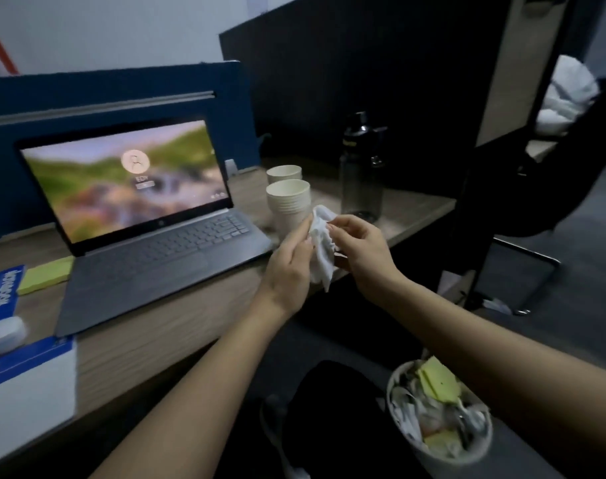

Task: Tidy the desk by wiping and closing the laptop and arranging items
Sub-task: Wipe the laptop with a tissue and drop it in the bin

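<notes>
An open grey laptop [149, 243] stands on the wooden desk [163, 337], its screen lit with a login picture. To the right of its keyboard, both my hands hold a crumpled white tissue [321, 250] just above the desk's front edge. My left hand [289, 261] grips the tissue from the left. My right hand [362, 252] pinches its upper right part with fingertips. Two stacks of white paper cups [288, 202] stand right behind the tissue.
A dark water bottle [362, 171] stands right of the cups. Green sticky notes [47, 274], blue-white boxes [28, 382] and a white case [2, 335] lie at the left. A full waste bin [440, 414] sits on the floor below right. A blue partition backs the desk.
</notes>
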The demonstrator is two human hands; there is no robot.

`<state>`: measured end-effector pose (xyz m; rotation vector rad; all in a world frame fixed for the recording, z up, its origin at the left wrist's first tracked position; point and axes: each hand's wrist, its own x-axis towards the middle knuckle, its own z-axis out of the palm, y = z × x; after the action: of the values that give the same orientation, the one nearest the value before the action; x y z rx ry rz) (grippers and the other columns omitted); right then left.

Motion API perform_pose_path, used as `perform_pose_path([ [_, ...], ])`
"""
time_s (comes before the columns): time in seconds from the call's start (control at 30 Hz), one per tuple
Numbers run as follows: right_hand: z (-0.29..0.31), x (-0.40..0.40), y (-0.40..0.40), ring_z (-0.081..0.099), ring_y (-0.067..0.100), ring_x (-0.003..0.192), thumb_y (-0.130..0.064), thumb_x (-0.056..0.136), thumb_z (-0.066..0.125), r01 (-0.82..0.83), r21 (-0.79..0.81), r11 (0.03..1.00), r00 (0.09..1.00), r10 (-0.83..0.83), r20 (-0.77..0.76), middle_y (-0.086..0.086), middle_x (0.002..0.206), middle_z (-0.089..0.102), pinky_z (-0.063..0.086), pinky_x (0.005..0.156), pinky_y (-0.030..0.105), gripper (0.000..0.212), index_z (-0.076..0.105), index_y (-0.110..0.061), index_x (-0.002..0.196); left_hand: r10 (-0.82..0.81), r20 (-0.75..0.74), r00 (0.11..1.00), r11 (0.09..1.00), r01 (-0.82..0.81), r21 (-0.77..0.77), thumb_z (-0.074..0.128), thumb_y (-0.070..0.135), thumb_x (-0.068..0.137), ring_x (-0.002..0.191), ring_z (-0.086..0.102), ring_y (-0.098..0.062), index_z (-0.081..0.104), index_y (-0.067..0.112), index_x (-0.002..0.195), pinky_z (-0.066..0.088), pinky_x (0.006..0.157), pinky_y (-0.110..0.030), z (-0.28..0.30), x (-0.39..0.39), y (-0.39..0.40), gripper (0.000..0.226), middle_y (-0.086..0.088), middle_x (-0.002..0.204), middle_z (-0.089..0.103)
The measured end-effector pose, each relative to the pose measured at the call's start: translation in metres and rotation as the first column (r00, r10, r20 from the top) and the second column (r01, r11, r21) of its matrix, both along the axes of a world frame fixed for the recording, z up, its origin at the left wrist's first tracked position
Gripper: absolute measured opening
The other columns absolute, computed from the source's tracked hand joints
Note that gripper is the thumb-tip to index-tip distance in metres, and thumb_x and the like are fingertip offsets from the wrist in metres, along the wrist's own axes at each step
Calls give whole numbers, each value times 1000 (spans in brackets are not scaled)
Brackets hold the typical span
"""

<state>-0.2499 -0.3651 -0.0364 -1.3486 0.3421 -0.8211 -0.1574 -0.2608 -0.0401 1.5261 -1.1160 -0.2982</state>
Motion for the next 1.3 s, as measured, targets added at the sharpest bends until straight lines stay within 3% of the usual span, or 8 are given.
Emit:
perform_pose_path([
  [0.37, -99, -112, -95, 62, 29, 86, -14, 95, 60, 224, 17, 974, 956, -216, -198, 14, 89, 66, 50, 81, 48, 10, 68, -13, 89, -202, -207, 957, 957, 238, 167, 34, 37, 92, 136, 33, 6, 32, 29, 151, 28, 110, -16, -93, -98, -105, 60, 13, 153, 38],
  [0.53, -183, -155, -121, 60, 29, 80, -11, 99, 54, 222, 139, 965, 924, -162, -347, 16, 85, 61, 48, 72, 44, 12, 64, -7, 94, -197, -347, 917, 904, 307, 299, 37, 40, 95, 133, 39, 2, 39, 32, 148, 31, 100, -6, -178, -125, -139, 53, 13, 149, 44],
  [0.7, -261, -176, -128, 67, 23, 77, -9, 96, 54, 249, 305, 919, 848, -54, -527, 11, 87, 64, 54, 71, 41, 14, 65, -8, 104, -119, -482, 868, 775, 385, 502, 31, 34, 102, 136, 41, -10, 41, 32, 146, 30, 116, -36, -259, -137, -154, 46, 7, 149, 45],
  [0.8, -296, -182, -129, 70, 18, 78, -14, 95, 54, 313, 416, 854, 816, -18, -577, 8, 94, 69, 56, 63, 32, 16, 67, -15, 105, -25, -487, 873, 672, 375, 639, 27, 45, 99, 133, 45, -17, 47, 33, 142, 34, 112, -38, -294, -139, -156, 48, 4, 147, 48],
  [0.93, -334, -182, -129, 67, 32, 93, -23, 95, 50, 374, 515, 771, 798, 15, -603, 14, 105, 69, 58, 71, 41, 22, 71, -20, 102, 60, -491, 869, 559, 378, 738, 25, 59, 88, 124, 51, -23, 57, 31, 129, 38, 107, -43, -318, -136, -166, 59, -3, 137, 57],
  [1.03, -345, -183, -129, 69, 33, 89, -30, 94, 53, 432, 572, 698, 800, -2, -601, 11, 97, 72, 58, 78, 46, 25, 71, -16, 104, 111, -584, 804, 592, 419, 689, 27, 55, 98, 133, 44, -24, 51, 24, 138, 33, 107, -36, -326, -137, -174, 56, -7, 146, 48],
  [1.17, -355, -184, -136, 74, 21, 86, -43, 98, 50, 491, 605, 627, 786, -18, -619, -1, 103, 73, 59, 64, 34, 30, 68, -19, 105, 185, -667, 722, 583, 465, 666, 22, 59, 99, 139, 38, -27, 44, 17, 145, 27, 116, -44, -344, -137, -181, 66, -12, 151, 43],
  [1.3, -358, -187, -143, 67, 24, 96, -40, 98, 51, 536, 592, 602, 756, -31, -654, 0, 111, 63, 58, 78, 38, 27, 65, -19, 107, 177, -742, 647, 648, 491, 582, 16, 56, 101, 141, 36, -23, 44, 19, 145, 24, 117, -38, -348, -139, -189, 64, -6, 151, 43],
])
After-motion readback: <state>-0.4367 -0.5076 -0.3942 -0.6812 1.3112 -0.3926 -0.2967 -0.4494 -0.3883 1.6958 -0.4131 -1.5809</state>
